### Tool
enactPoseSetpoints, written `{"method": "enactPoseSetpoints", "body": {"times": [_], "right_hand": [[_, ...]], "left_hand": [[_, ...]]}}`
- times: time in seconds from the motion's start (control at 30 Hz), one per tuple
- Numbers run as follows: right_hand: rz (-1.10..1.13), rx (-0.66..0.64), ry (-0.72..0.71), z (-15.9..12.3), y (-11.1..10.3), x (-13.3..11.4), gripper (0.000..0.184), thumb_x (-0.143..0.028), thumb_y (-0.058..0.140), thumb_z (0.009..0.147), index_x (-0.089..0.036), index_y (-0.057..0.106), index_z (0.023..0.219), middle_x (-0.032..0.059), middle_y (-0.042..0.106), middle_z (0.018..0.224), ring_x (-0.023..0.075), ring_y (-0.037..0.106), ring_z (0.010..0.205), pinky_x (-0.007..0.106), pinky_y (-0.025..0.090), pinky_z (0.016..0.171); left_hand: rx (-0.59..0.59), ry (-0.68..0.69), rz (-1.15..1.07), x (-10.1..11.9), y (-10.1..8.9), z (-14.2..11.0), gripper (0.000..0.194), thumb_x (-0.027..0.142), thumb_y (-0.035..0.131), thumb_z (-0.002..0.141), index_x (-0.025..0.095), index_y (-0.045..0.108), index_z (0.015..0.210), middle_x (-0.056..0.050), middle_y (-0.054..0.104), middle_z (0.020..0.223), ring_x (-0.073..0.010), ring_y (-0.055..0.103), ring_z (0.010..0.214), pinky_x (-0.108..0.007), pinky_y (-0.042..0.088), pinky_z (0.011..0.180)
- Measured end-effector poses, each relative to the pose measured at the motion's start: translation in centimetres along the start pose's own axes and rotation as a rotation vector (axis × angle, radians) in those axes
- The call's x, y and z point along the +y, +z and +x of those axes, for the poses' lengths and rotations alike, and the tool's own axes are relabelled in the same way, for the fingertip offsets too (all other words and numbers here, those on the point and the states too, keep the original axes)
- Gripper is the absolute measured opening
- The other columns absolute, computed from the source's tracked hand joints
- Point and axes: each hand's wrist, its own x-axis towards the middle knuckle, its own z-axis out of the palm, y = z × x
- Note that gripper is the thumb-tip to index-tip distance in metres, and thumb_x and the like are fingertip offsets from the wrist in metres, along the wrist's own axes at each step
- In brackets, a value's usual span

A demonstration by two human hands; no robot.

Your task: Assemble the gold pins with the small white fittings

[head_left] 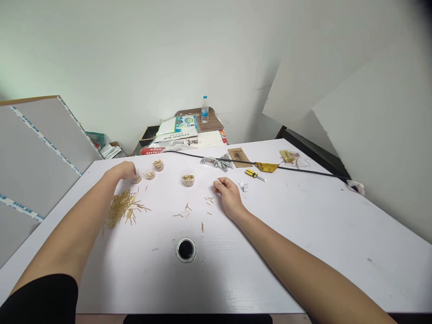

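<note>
While my left hand (126, 170) curls at the far-left cup (137, 180), apparently picking, my right hand (229, 195) is nearly closed; I can't tell either's hold. Next calls for a delicate pinch.

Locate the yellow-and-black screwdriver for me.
In the head view, the screwdriver lies on the white table right of centre, beyond the right hand and just below the folded gold piece.

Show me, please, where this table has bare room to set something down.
The widest free patch lies right of the right forearm, nearer than the screwdriver and black strip. Another lies between the pile of gold pins and the table's front edge. It is crowded around the left hand, with small cups close by.
</note>
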Motion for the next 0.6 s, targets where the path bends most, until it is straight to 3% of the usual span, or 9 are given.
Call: {"method": "enactPoseSetpoints", "body": {"times": [0.13,0.33,0.47,0.6], "right_hand": [[-0.003,-0.001,-0.004,-0.1,0.0,-0.1,0.026,-0.045,0.072,0.074,-0.022,0.061,0.075,-0.001,0.057,0.069,0.0176,0.052,0.07,0.033,0.042,0.073],[-0.017,-0.011,0.002,-0.1,0.0,-0.2,0.028,-0.047,0.07,0.075,-0.022,0.06,0.074,-0.0018,0.056,0.068,0.0168,0.052,0.068,0.032,0.042,0.071],[-0.018,-0.023,0.002,0.0,-0.1,-0.1,0.026,-0.046,0.069,0.076,-0.022,0.058,0.074,-0.0022,0.056,0.069,0.0163,0.052,0.068,0.031,0.042,0.071],[-0.018,-0.026,-0.001,-0.1,-0.1,0.0,0.024,-0.043,0.069,0.076,-0.022,0.059,0.074,-0.0022,0.056,0.069,0.0161,0.052,0.068,0.031,0.042,0.071]], "left_hand": [[-0.107,-0.058,0.05,0.7,-0.5,-0.1,0.027,0.035,0.08,0.069,0.01,0.07,0.067,0.002,0.053,0.051,-0.0161,0.052,0.07,-0.029,0.037,0.073],[-0.148,-0.076,0.057,1.4,-0.7,-0.5,0.024,0.027,0.083,0.067,0.007,0.07,0.073,0.001,0.057,0.056,-0.0161,0.051,0.073,-0.025,0.037,0.073],[-0.15,-0.042,0.056,1.2,-0.7,-0.6,0.025,0.032,0.078,0.073,0.008,0.069,0.072,0.0,0.059,0.061,-0.0151,0.049,0.073,-0.024,0.035,0.073],[-0.146,0.007,0.026,0.6,-0.7,-0.3,0.026,0.04,0.074,0.069,0.014,0.07,0.071,-0.002,0.065,0.067,-0.0183,0.051,0.073,-0.025,0.034,0.067]]}}
